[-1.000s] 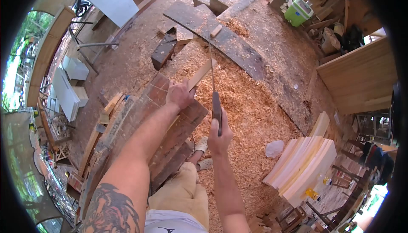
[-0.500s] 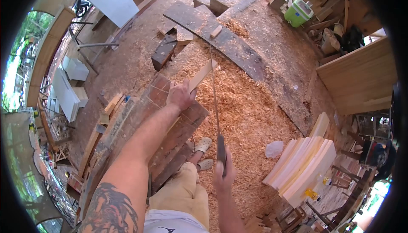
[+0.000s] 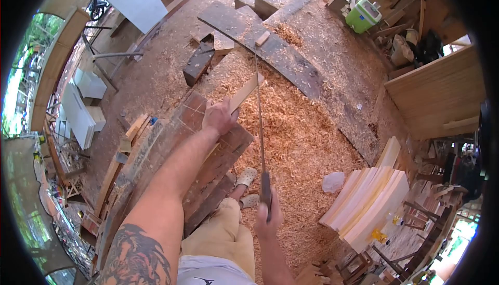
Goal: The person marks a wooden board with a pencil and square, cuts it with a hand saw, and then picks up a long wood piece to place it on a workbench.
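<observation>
My left hand (image 3: 220, 116) is closed around a pale wooden board (image 3: 243, 96), gripping it at the edge of a worn wooden workbench (image 3: 236, 142). The board's far end sticks out past the bench over the shavings. A handsaw (image 3: 261, 129) with a long narrow blade crosses that far end, its blade seen edge-on. Its dark handle (image 3: 266, 194) is wrapped by the fingers of my right hand (image 3: 269, 215), low in the view and to the right of my legs.
Wood shavings (image 3: 301, 129) cover the ground. Beyond lies a dark plank (image 3: 280, 54) with a small wood block (image 3: 262, 38) on it. Stacked curved boards (image 3: 369, 202) stand at right, near a white crumpled piece (image 3: 333, 182). A green cooler (image 3: 363, 16) sits far right.
My right hand has drawn the saw slightly back toward me, its handle now a little lower. The left hand keeps its hold on the board. The whole view shifts slightly left.
</observation>
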Tool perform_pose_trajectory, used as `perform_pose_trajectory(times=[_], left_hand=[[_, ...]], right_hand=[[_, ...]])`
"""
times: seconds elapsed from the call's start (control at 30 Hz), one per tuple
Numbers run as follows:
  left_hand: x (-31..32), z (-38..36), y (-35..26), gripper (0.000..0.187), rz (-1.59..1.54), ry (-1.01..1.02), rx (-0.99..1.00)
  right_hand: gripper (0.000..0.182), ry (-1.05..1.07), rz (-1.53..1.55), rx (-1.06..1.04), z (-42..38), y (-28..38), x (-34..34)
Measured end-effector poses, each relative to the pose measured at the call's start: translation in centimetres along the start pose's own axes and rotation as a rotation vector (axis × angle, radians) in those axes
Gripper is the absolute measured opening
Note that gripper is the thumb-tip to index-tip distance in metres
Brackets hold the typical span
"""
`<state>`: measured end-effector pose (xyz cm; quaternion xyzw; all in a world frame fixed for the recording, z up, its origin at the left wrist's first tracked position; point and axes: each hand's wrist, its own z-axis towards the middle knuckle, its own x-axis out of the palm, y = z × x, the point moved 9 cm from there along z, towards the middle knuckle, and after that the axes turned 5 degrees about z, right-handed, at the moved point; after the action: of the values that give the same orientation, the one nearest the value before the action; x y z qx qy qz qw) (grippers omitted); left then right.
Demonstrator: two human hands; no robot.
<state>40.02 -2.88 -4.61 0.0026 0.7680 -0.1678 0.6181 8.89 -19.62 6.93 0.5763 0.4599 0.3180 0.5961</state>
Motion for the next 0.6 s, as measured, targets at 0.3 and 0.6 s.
perform_pose_trajectory(times=[0.3,0.6], left_hand=[[-0.1,0.0,-0.1,0.044,0.025,0.013,0.007],[0.0,0.0,0.0,0.047,0.02,0.005,0.0]], right_hand=[[0.052,-0.023,-0.029,-0.042,12.4,-0.7,4.9],[0.056,-0.068,-0.078,-0.097,7.3,-0.1,2.8]])
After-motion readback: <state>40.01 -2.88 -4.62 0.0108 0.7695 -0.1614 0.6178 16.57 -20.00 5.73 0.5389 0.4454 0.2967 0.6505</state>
